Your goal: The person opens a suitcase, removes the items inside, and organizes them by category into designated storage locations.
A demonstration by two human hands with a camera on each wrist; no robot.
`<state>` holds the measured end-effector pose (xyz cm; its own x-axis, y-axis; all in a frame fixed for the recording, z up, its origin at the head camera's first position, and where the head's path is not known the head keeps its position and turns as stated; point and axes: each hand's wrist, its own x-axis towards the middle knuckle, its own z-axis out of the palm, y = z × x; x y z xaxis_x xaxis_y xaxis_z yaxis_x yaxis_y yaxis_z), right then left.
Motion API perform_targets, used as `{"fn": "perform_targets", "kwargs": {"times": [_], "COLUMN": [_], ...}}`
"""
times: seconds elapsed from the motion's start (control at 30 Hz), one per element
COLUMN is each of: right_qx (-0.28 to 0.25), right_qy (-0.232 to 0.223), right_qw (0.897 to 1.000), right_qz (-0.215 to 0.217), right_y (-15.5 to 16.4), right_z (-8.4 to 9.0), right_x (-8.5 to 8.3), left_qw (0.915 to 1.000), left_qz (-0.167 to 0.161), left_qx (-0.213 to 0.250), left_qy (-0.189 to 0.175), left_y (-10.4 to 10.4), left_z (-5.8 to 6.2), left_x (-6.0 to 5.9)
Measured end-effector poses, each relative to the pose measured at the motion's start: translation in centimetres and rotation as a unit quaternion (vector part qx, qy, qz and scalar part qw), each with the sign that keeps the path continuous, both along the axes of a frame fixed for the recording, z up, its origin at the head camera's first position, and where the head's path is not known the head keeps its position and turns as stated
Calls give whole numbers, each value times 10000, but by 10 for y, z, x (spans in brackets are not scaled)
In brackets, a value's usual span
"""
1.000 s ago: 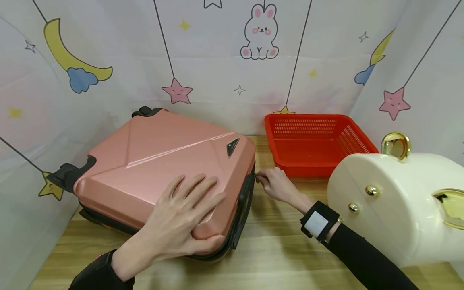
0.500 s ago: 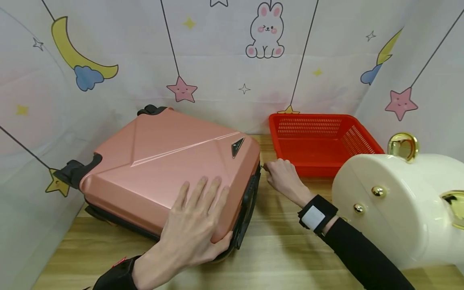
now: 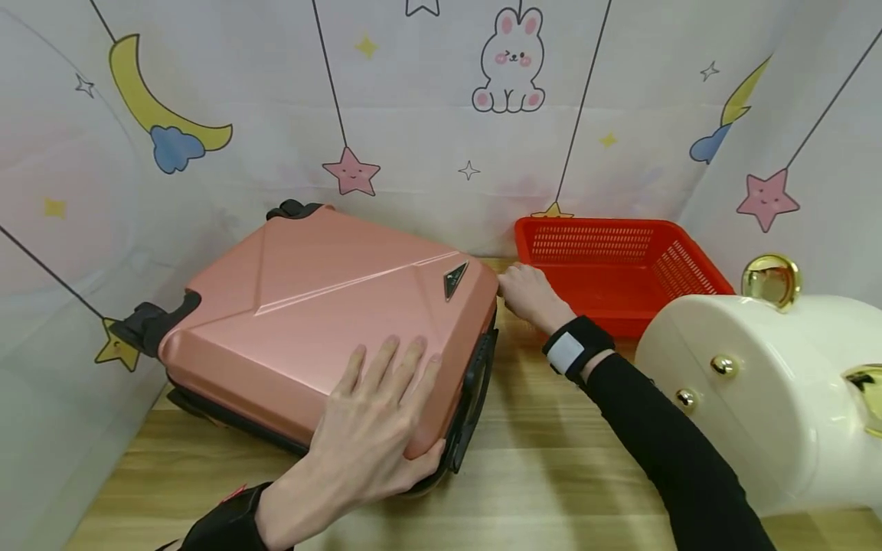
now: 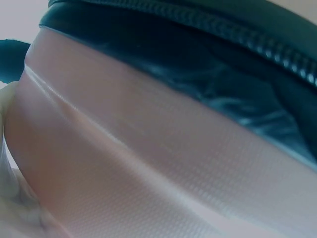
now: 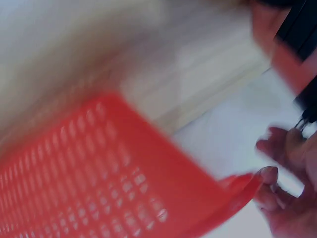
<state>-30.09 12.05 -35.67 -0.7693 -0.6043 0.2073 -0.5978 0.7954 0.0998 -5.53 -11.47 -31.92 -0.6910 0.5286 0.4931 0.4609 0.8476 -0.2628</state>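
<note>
The pink suitcase (image 3: 324,329) lies flat on the wooden table (image 3: 537,474), its lid down, black wheels (image 3: 141,329) toward the left and a dark zipper band (image 4: 208,64) running round its side; what it holds cannot be seen. The left hand (image 3: 375,440) rests flat on the lid near the front right corner, fingers straight and spread, thumb wrapped over the edge beside the black side handle (image 3: 475,398). The left wrist view shows only the pink shell and the zipper teeth close up.

The right hand (image 3: 530,295) sits at the suitcase's far right corner, just where the zipper line turns, fingers curled inward. In the right wrist view a small dark zipper pull (image 5: 303,120) shows just above the fingertips (image 5: 270,174), but the blur hides whether they pinch it, so I cannot tell if the grip is closed on it.

Just behind and to the right of that hand stands a red mesh basket (image 3: 620,264), with nothing visible inside it. Nearer the front right a large cream case (image 3: 751,398) with gold studs and a gold ring lies on its side, close to the right forearm (image 3: 661,451). A pale curtain (image 3: 427,115) printed with stars, moons and a rabbit closes the scene behind.
</note>
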Motion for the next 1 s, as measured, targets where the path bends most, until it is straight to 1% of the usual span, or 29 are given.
{"fn": "perform_targets", "kwargs": {"times": [0.13, 0.27, 0.33, 0.4, 0.5, 0.6, 0.77, 0.87, 1.0], "right_qx": [359, 471, 512, 548, 479, 186, -279, -307, -205], "right_qy": [-200, -149, -137, -236, -549, -943, -1404, -1501, -1514], "right_qw": [9986, 9972, 9969, 9966, 9954, 9931, 9879, 9864, 9860], "right_qz": [319, 560, 578, 560, 625, 670, 595, 591, 661], "right_y": [-1, -10, -17, -23, -32, -37, -36, -35, -32], "right_z": [4, 1, 0, 0, 1, 1, -1, 0, 7], "right_x": [-20, -35, -40, -44, -51, -58, -62, -61, -56], "left_qw": [10000, 10000, 10000, 10000, 10000, 10000, 9999, 10000, 10000], "left_qz": [-10, -1, 8, 11, 8, 16, 22, 8, -54], "left_qx": [5, -1, -21, -25, -7, -12, -23, -14, -34], "left_qy": [-1, -7, -27, -56, -71, -65, -106, -93, -44], "left_y": [-1, -2, -1, -1, -1, -1, 0, -1, -4], "left_z": [0, -1, -1, 0, 0, 0, -1, -1, -2], "left_x": [0, 0, 0, 0, 0, 0, 1, 1, 0]}}
